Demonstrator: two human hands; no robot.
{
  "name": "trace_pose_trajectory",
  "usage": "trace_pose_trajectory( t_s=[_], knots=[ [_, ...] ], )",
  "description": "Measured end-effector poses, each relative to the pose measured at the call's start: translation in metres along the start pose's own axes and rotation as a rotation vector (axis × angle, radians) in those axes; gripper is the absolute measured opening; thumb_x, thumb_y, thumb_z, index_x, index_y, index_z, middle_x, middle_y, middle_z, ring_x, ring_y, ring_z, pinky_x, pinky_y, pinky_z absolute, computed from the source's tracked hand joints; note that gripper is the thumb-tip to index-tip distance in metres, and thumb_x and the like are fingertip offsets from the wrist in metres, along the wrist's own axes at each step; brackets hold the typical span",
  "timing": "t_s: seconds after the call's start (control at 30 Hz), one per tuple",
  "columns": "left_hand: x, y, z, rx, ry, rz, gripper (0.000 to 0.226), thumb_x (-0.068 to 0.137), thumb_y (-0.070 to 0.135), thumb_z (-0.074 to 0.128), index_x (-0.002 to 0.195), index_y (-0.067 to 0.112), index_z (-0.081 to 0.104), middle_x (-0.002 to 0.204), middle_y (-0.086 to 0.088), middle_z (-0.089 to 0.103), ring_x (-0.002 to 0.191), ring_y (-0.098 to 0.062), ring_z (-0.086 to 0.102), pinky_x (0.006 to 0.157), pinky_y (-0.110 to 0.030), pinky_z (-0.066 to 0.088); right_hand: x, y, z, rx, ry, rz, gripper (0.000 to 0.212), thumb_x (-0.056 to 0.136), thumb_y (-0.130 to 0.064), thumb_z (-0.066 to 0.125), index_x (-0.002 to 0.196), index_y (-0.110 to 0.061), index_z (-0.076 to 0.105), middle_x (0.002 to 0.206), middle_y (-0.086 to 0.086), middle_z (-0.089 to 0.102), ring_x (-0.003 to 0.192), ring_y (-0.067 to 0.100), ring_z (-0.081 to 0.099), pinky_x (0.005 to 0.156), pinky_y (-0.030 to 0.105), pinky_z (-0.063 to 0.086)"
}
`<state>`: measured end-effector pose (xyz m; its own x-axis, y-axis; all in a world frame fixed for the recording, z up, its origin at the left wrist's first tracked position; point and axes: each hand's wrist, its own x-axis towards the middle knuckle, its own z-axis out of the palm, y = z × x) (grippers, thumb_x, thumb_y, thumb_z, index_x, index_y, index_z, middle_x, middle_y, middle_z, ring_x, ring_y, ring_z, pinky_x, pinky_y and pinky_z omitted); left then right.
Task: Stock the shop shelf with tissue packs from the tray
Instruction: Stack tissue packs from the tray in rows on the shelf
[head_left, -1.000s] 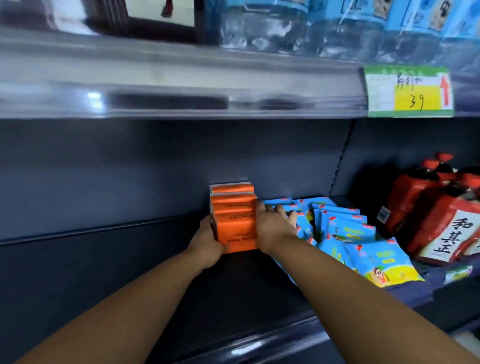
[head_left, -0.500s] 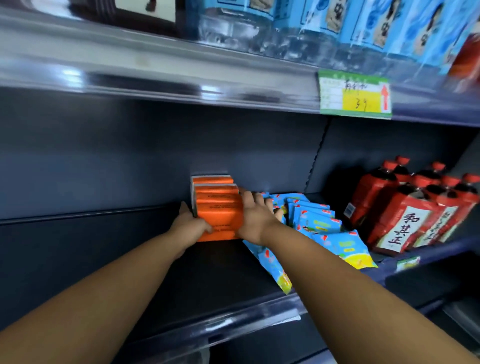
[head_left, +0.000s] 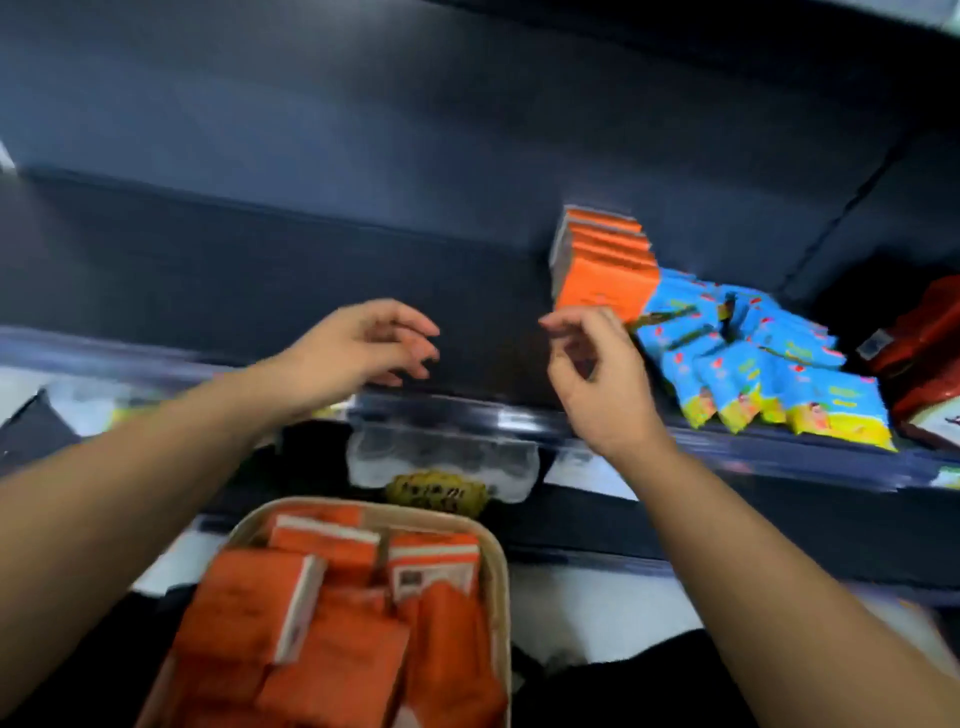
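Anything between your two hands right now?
No. In the head view, only bare dark shelf shows between the left hand and the right hand; both hold nothing.

Left hand and right hand hover apart, fingers loosely curled, both empty, forearms bare.

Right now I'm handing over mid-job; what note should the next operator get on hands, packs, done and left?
Left hand: open, empty, fingers loosely curled, over the shelf front edge.
Right hand: open, empty, just in front of the orange row.
Done: a row of orange tissue packs stands on the shelf, against the blue packs.
Left: the tray below holds many loose orange packs to shelve.
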<state>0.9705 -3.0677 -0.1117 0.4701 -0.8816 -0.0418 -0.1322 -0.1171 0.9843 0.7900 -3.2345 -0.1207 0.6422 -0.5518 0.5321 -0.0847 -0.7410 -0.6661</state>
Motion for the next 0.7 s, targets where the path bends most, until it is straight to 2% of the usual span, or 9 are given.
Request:
trace_pose_trajectory(
  t_s=[0.1, 0.2, 0.27, 0.33, 0.4, 0.47, 0.53, 0.6, 0.7],
  knots=[
    [-0.064, -0.051, -0.008, -0.035, -0.045, -0.076, 0.021, 0.08, 0.011, 0.06, 0.101, 0.01, 0.062, 0.082, -0.004, 0.07, 0.071, -0.009, 0.064, 0.061, -0.018, 0.048, -0.057, -0.016, 0.064, 0.144, -0.282, 0.094, 0.03, 0.083, 0.0, 0.055, 0.101, -0.024, 0.06, 0.095, -0.003, 0.06, 0.077, 0.002, 0.056, 0.072, 0.015, 0.045],
    [-0.098, -0.115, -0.006, 0.193, -0.07, -0.213, 0.013, 0.081, 0.006, 0.064, 0.093, 0.011, 0.062, 0.079, -0.003, 0.065, 0.07, -0.004, 0.062, 0.069, -0.02, 0.051, -0.108, -0.006, 0.107, 0.012, -0.752, 0.299, 0.021, 0.091, -0.014, 0.059, 0.104, -0.03, 0.059, 0.09, -0.013, 0.06, 0.082, 0.007, 0.06, 0.078, 0.031, 0.053],
    [-0.11, -0.147, -0.007, 0.446, -0.17, -0.28, 0.019, 0.074, 0.016, 0.064, 0.092, 0.019, 0.061, 0.089, 0.0, 0.066, 0.085, -0.012, 0.063, 0.082, -0.028, 0.05, -0.135, 0.002, 0.122, -0.2, -1.038, 0.345, 0.024, 0.092, -0.024, 0.06, 0.115, -0.029, 0.057, 0.102, -0.01, 0.062, 0.096, 0.012, 0.06, 0.087, 0.031, 0.05],
    [-0.117, -0.164, -0.009, 0.713, -0.231, -0.237, 0.031, 0.074, 0.016, 0.064, 0.104, 0.023, 0.062, 0.105, 0.002, 0.062, 0.103, -0.013, 0.056, 0.092, -0.026, 0.044, -0.15, 0.005, 0.128, -0.306, -1.216, 0.383, 0.039, 0.091, -0.036, 0.062, 0.127, -0.026, 0.052, 0.126, -0.004, 0.059, 0.116, 0.016, 0.056, 0.095, 0.025, 0.043],
    [-0.12, -0.165, -0.013, 0.764, -0.188, -0.146, 0.046, 0.067, 0.02, 0.059, 0.113, 0.025, 0.062, 0.116, 0.004, 0.058, 0.113, -0.013, 0.05, 0.099, -0.028, 0.04, -0.154, 0.003, 0.132, -0.285, -1.311, 0.444, 0.052, 0.089, -0.043, 0.063, 0.135, -0.026, 0.047, 0.138, -0.002, 0.052, 0.124, 0.018, 0.05, 0.101, 0.026, 0.039],
    [-0.119, -0.159, -0.024, 0.743, -0.106, -0.14, 0.055, 0.062, 0.022, 0.05, 0.116, 0.026, 0.061, 0.119, 0.004, 0.053, 0.116, -0.018, 0.047, 0.101, -0.03, 0.04, -0.154, 0.0, 0.136, -0.194, -1.379, 0.55, 0.06, 0.085, -0.049, 0.066, 0.138, -0.031, 0.045, 0.138, -0.006, 0.052, 0.122, 0.017, 0.051, 0.103, 0.028, 0.04],
    [-0.119, -0.152, -0.037, 0.882, -0.144, -0.298, 0.057, 0.067, 0.024, 0.049, 0.124, 0.028, 0.051, 0.125, 0.002, 0.044, 0.117, -0.023, 0.041, 0.102, -0.036, 0.035, -0.157, -0.002, 0.143, -0.185, -1.405, 0.608, 0.07, 0.076, -0.058, 0.07, 0.137, -0.035, 0.045, 0.135, -0.008, 0.054, 0.119, 0.017, 0.053, 0.104, 0.033, 0.042],
    [-0.119, -0.149, -0.045, 1.077, -0.237, -0.451, 0.057, 0.075, 0.021, 0.055, 0.129, 0.03, 0.039, 0.129, 0.001, 0.035, 0.121, -0.025, 0.036, 0.105, -0.045, 0.029, -0.163, -0.004, 0.152, -0.225, -1.392, 0.58, 0.079, 0.068, -0.061, 0.073, 0.137, -0.036, 0.043, 0.135, -0.008, 0.054, 0.118, 0.018, 0.053, 0.104, 0.039, 0.043],
    [-0.12, -0.154, -0.047, 1.218, -0.351, -0.575, 0.07, 0.079, 0.024, 0.061, 0.139, 0.025, 0.024, 0.137, -0.006, 0.033, 0.128, -0.03, 0.038, 0.106, -0.047, 0.03, -0.165, -0.01, 0.158, -0.185, -1.371, 0.578, 0.079, 0.073, -0.049, 0.077, 0.14, -0.033, 0.037, 0.137, -0.007, 0.051, 0.123, 0.019, 0.049, 0.106, 0.039, 0.04]
  ],
)
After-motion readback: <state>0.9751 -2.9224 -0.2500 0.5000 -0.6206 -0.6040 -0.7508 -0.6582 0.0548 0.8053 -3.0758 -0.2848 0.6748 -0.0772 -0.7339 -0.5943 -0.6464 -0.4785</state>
